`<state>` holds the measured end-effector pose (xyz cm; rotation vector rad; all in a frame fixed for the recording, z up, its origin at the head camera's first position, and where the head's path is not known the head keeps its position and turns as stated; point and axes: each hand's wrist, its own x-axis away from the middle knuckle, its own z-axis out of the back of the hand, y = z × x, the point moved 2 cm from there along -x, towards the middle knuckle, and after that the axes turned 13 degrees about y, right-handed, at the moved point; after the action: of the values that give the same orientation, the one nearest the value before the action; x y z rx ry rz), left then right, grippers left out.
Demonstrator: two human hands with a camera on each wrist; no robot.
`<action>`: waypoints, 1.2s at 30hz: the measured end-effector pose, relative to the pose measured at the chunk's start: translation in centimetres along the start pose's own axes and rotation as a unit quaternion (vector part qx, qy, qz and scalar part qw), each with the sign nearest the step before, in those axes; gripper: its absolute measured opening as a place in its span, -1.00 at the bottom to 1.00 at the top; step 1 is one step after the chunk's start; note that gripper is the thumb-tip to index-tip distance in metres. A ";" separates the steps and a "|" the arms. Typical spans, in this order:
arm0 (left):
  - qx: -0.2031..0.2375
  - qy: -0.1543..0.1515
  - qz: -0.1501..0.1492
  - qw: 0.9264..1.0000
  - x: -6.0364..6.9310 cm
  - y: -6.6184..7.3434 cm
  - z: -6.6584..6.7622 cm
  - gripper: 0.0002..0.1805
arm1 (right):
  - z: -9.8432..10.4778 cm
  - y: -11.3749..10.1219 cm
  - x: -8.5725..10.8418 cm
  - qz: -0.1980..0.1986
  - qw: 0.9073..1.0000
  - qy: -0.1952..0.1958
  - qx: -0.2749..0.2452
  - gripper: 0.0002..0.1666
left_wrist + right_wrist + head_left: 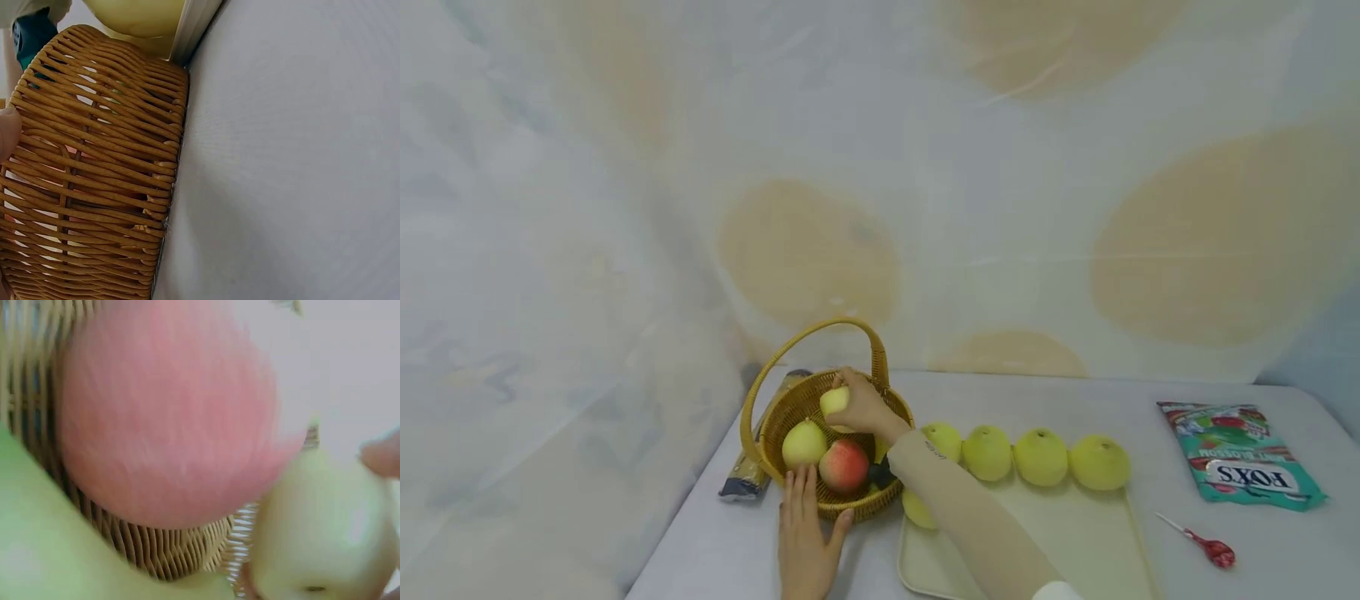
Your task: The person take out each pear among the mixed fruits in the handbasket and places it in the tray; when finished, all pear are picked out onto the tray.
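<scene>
A wicker basket (880,505) with a tall arched handle holds a red-and-yellow peach (844,467), a pale yellow-green pear (804,443) and a dark item (881,475) partly covered by my forearm. My right hand (859,408) reaches inside and grips another pale yellow fruit (833,402), probably a pear. In the right wrist view this fruit (325,531) is between the fingers beside the blurred peach (175,419). My left hand (805,529) rests against the basket's near rim, fingers straight and thumb spread. The left wrist view has its thumb (9,132) at the wicker side (94,169).
Several large yellow-green fruits, like pomelos (1041,457), line the back and left of a cream tray (1075,542), right of the basket. Farther right lie a teal FOX'S candy bag (1243,458) and a red lollipop (1217,552). A gold-and-black packet (745,479) lies behind the basket's left side.
</scene>
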<state>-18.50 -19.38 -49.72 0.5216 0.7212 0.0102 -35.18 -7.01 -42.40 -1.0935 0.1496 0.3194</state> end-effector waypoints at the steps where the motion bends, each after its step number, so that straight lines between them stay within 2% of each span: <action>1: 0.000 0.001 -0.001 1.000 -0.1 -0.1 0.0 -0.10 | 0.4 -0.3 -0.1 0.001 1.000 0.011 -0.017 -0.47; 5: 0.004 0.003 -0.003 1.000 -0.6 -0.3 0.0 -0.09 | 1.9 -1.3 -0.1 0.000 0.997 0.053 -0.048 -0.46; 9: 0.010 0.002 -0.008 1.000 -1.0 -0.1 -0.2 -0.08 | 3.1 -1.2 0.0 -0.008 0.995 0.091 -0.051 -0.47; 12: 0.014 0.001 -0.003 1.000 -1.2 -0.1 -0.4 -0.06 | 4.1 -1.1 0.4 -0.010 0.991 0.109 -0.072 -0.43; 16: 0.019 -0.005 0.002 1.000 -1.5 -0.1 -0.7 -0.05 | 5.6 -0.7 1.0 -0.030 0.983 0.137 -0.117 -0.40; 20: 0.015 -0.010 0.003 1.000 -1.8 -0.3 -0.9 -0.06 | 7.3 -0.4 1.7 -0.046 0.976 0.170 -0.132 -0.38; 27: 0.011 -0.022 0.010 1.000 -2.1 -0.5 -0.8 -0.08 | 9.7 0.0 3.3 -0.045 0.968 0.196 -0.148 -0.33; 36: 0.004 -0.020 0.010 1.000 -1.9 -0.7 -1.2 -0.08 | 12.4 1.5 5.4 -0.034 0.962 0.222 -0.155 -0.30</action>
<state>-20.78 -19.81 -49.60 0.5351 0.6778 0.0160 -31.03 5.66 -39.50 -1.4686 0.4715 0.0283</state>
